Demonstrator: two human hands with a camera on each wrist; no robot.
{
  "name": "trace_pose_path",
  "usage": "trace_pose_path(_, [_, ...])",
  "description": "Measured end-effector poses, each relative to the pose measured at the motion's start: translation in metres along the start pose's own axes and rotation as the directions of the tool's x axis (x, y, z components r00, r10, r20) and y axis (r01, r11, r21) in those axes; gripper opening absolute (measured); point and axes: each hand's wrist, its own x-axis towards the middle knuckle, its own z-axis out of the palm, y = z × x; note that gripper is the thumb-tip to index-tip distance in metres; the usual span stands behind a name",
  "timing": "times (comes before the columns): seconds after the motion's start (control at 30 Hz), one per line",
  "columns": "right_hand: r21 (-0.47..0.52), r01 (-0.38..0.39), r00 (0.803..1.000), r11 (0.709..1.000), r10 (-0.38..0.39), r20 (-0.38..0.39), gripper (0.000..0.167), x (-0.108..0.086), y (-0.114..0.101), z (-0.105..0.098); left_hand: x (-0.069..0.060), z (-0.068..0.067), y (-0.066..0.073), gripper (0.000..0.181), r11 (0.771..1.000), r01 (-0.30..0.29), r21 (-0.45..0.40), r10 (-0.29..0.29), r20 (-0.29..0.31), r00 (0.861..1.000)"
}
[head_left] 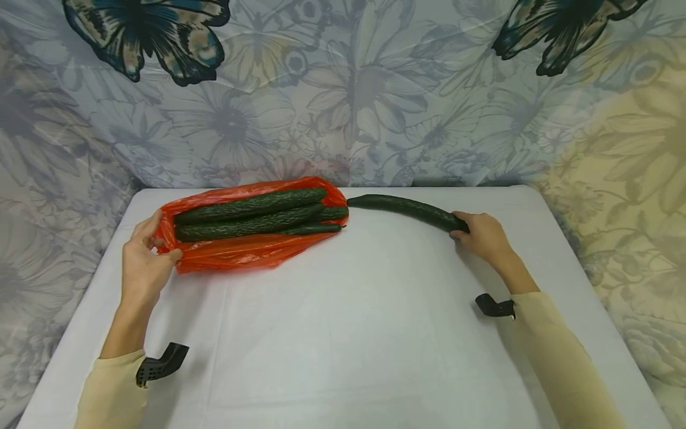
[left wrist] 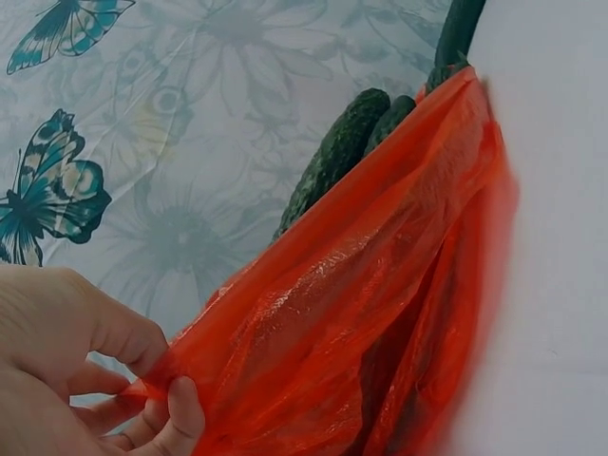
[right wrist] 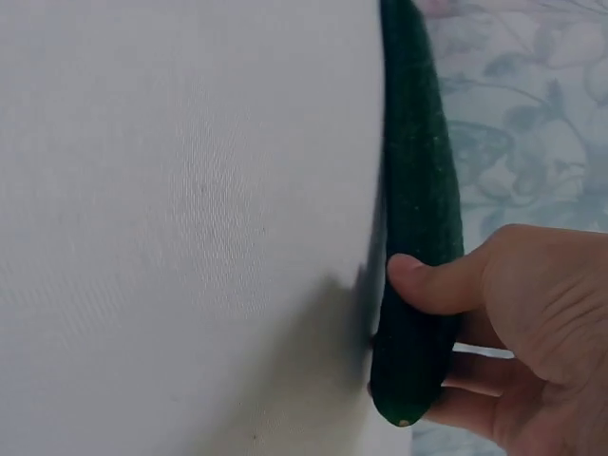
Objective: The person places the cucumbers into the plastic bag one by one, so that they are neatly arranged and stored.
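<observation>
An orange-red plastic bag (head_left: 236, 253) lies at the back left of the table with several long dark green cucumbers (head_left: 252, 208) in its open mouth. My left hand (head_left: 146, 262) pinches the bag's left edge between thumb and fingers; in the left wrist view the left hand (left wrist: 95, 370) grips the thin film. Right of the bag, a single curved cucumber (head_left: 407, 207) has its far left tip beside the bag. Its right end is held by my right hand (head_left: 485, 238). Thumb and fingers of the right hand (right wrist: 532, 323) wrap this cucumber (right wrist: 418, 190) near its blunt end.
A white-covered table (head_left: 332, 333) stretches out in front of both arms. Behind it hangs a floral curtain (head_left: 364, 119) with butterflies, close against the table's back edge. Black wrist mounts (head_left: 163, 362) stick out from the sleeves.
</observation>
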Motion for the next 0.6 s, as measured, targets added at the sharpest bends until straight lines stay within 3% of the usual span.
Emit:
trace_pose_path(0.17, [0.146,0.01,0.999,0.989,-0.003,-0.044,0.046,-0.013,0.004,-0.003,0.0,0.0,0.001,0.085,1.0,-0.01,0.019,0.01,0.016,1.0])
trace_pose_path(0.4, [0.253,0.03,0.994,0.967,-0.002,-0.112,0.047,-0.017,0.005,-0.006,-0.002,-0.002,0.001,0.088,0.999,-0.027,0.039,0.026,0.03,0.999])
trace_pose_path(0.6, [0.302,0.069,0.987,0.951,-0.021,-0.16,0.045,-0.012,-0.01,-0.01,-0.003,-0.008,0.005,0.086,0.997,-0.051,0.06,0.047,0.072,0.996])
